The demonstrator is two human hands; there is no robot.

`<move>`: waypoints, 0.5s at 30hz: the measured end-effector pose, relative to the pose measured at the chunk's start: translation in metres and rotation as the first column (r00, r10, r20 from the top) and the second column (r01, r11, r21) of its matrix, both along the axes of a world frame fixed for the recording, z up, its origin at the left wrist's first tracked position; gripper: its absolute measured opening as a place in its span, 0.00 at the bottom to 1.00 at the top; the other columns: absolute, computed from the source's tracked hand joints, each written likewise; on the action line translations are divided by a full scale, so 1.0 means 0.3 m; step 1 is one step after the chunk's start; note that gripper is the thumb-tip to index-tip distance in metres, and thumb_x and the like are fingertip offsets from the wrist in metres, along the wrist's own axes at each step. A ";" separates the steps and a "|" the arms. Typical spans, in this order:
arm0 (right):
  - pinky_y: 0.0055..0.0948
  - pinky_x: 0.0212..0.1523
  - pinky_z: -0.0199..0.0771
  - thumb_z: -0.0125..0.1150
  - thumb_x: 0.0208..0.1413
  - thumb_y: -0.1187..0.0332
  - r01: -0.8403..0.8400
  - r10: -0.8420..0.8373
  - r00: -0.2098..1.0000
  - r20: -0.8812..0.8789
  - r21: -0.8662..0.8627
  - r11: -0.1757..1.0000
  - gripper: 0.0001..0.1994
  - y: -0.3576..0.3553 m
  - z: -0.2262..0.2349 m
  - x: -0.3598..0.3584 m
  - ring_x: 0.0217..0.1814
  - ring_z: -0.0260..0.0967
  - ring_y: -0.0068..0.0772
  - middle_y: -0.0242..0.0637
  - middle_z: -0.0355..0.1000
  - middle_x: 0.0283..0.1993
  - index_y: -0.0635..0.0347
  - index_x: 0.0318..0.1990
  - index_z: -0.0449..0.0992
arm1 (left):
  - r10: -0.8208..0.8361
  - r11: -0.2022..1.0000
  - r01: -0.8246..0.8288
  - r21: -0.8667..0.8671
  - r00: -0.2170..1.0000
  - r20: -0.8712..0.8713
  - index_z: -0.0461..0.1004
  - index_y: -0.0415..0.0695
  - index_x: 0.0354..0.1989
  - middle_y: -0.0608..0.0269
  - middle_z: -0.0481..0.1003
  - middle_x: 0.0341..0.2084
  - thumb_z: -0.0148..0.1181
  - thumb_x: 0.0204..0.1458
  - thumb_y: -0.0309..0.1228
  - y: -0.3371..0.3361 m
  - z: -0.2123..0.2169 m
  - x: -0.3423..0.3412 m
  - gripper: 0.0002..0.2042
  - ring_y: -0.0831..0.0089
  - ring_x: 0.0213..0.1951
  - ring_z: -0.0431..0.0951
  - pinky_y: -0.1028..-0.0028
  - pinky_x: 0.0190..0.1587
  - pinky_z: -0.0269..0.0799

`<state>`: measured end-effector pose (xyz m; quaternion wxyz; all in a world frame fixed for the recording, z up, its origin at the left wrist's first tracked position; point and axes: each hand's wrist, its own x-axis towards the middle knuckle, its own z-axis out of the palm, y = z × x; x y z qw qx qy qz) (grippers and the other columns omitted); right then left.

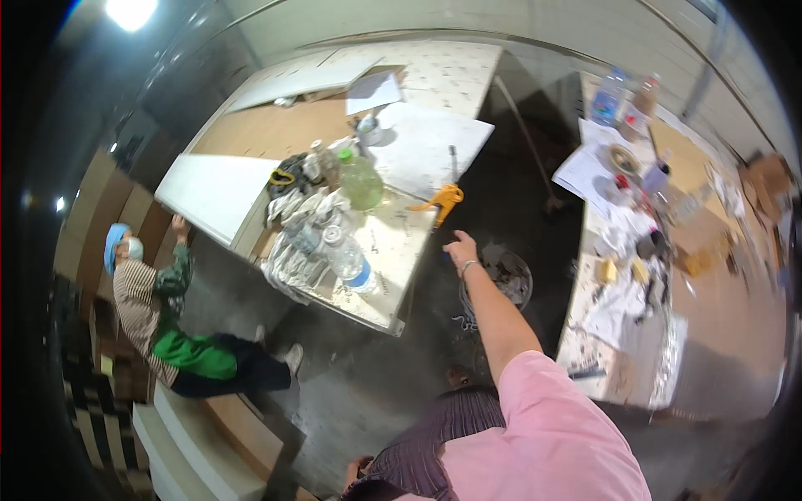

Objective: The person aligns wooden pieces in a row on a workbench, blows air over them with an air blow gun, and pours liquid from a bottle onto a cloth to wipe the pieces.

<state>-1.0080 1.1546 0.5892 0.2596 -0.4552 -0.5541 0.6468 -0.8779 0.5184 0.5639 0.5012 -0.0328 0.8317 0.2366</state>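
Note:
My right hand reaches out past the near table's right edge, fingers stretched forward and apart, with nothing plainly held. Just beyond the fingertips, a yellow-orange caulking gun lies at the table corner; a gap separates it from my hand. Below my forearm stands a bucket of scraps on the floor. At the bottom, my left hand shows only in part beside dark clothing, and its fingers are mostly hidden. Clear bottle, green-tinted bottle and crumpled white rags crowd the table's near end.
A person in a striped top and green apron stands left, a hand at a white panel. Farther right, a second table carries bottles, papers, rags and yellow sponges. A long-handled tool leans between the tables.

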 end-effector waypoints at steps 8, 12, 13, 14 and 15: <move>0.39 0.46 0.75 0.60 0.44 0.62 -0.305 0.259 0.945 0.198 0.255 0.918 0.15 -0.787 0.012 0.288 0.42 0.75 0.48 0.47 0.77 0.38 0.62 0.36 0.80 | 0.281 0.865 -0.307 0.397 0.952 0.124 0.66 0.43 0.59 0.53 0.66 0.58 0.47 0.57 0.54 0.017 0.115 -0.093 0.30 0.63 0.59 0.66 0.63 0.60 0.62; 0.39 0.54 0.68 0.56 0.54 0.56 -0.564 0.589 0.801 0.106 0.463 0.684 0.22 -1.351 0.091 0.525 0.50 0.71 0.45 0.46 0.75 0.46 0.56 0.54 0.74 | 0.487 0.471 -0.680 0.562 0.732 0.477 0.64 0.45 0.60 0.53 0.62 0.63 0.41 0.59 0.57 0.218 0.232 -0.027 0.31 0.62 0.63 0.62 0.63 0.63 0.59; 0.41 0.60 0.63 0.56 0.54 0.56 -0.585 0.621 0.774 0.123 0.513 0.628 0.23 -1.444 0.108 0.593 0.54 0.69 0.45 0.46 0.74 0.48 0.53 0.56 0.73 | 0.421 0.425 -0.696 0.579 0.718 0.554 0.64 0.45 0.61 0.54 0.61 0.64 0.39 0.59 0.58 0.306 0.242 0.016 0.31 0.61 0.64 0.61 0.63 0.64 0.58; 0.45 0.63 0.58 0.56 0.53 0.57 -0.503 0.370 0.863 0.344 0.650 0.570 0.23 -1.512 0.159 0.638 0.57 0.67 0.45 0.47 0.73 0.50 0.49 0.58 0.72 | 0.314 0.422 -0.658 0.624 0.752 0.580 0.64 0.45 0.61 0.54 0.61 0.64 0.39 0.59 0.59 0.335 0.248 0.028 0.32 0.61 0.64 0.61 0.63 0.64 0.57; 0.51 0.64 0.53 0.56 0.52 0.59 -0.482 0.369 0.870 0.326 0.719 0.502 0.23 -1.469 0.182 0.707 0.56 0.67 0.43 0.46 0.73 0.48 0.45 0.58 0.72 | 0.188 0.421 -0.610 0.671 0.782 0.594 0.63 0.44 0.61 0.54 0.61 0.64 0.39 0.59 0.59 0.380 0.253 0.046 0.33 0.61 0.64 0.61 0.63 0.65 0.57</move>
